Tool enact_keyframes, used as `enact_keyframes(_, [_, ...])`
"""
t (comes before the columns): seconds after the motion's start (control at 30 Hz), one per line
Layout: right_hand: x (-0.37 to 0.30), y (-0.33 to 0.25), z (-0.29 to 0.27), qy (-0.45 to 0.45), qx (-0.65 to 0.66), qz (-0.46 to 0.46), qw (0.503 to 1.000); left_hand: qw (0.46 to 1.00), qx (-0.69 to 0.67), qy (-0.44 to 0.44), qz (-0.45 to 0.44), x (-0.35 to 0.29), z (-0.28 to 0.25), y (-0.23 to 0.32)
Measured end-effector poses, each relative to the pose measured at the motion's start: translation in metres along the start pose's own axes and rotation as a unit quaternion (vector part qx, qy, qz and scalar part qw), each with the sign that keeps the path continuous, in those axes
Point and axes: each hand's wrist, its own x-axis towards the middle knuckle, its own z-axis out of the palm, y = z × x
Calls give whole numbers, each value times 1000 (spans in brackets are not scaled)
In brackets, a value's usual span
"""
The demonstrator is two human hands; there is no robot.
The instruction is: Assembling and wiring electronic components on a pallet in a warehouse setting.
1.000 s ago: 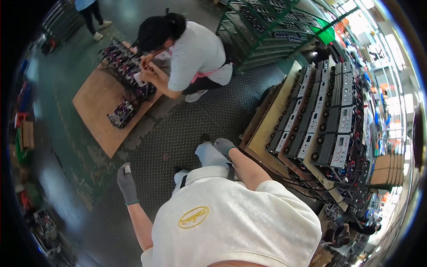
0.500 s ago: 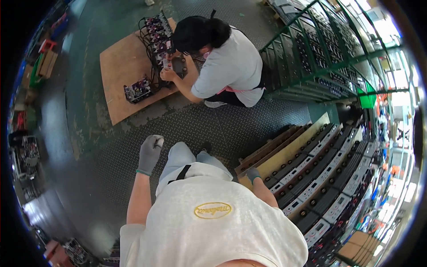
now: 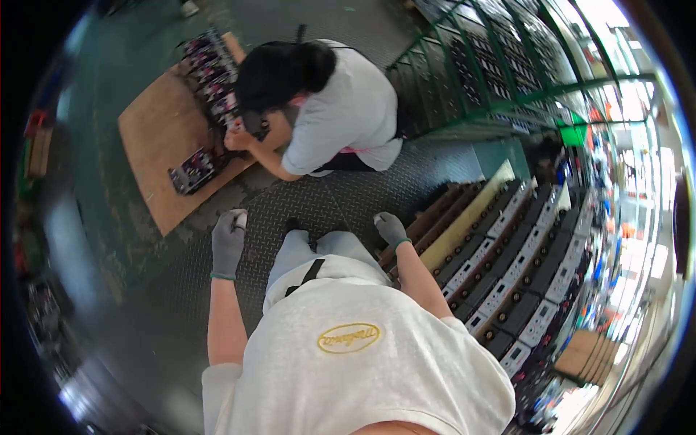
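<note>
My left hand (image 3: pixel 229 243), in a grey glove with bare fingertips, hangs over the dark floor with its fingers loosely curled in. No object shows in it. My right hand (image 3: pixel 391 229), gloved the same way, is loosely curled too and holds nothing that I can see. It is nearest to the rows of black-and-silver panel units (image 3: pixel 500 250) on my right, without touching them. Ahead, a co-worker (image 3: pixel 341 109) in a light shirt crouches and handles a row of circuit assemblies (image 3: pixel 210 72) on a brown board (image 3: pixel 156 134).
A separate circuit assembly (image 3: pixel 192 172) lies on the board's near part. A green metal rack (image 3: pixel 507 112) loaded with parts stands at the far right. Cardboard (image 3: pixel 586 355) is stacked at the lower right. Diamond-plate flooring (image 3: pixel 290 194) runs between me and the co-worker.
My right hand has swung forward and inward, away from the panel units. The view has shifted, so the board and co-worker sit further left. My left hand stays low at my side.
</note>
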Motion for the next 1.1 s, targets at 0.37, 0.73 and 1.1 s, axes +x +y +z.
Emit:
enact_keyframes(0.37, [27, 190, -17, -227, -347, -94, 905, 999, 16, -31, -5, 51, 94, 53])
enact_keyframes(0.73, [157, 111, -352, 468, 55, -34, 881, 997, 26, -70, -19, 81, 247, 170])
enact_keyframes(1.1, [201, -42, -534, 758, -35, -189, 623, 998, 19, -54, 21, 154, 264, 185])
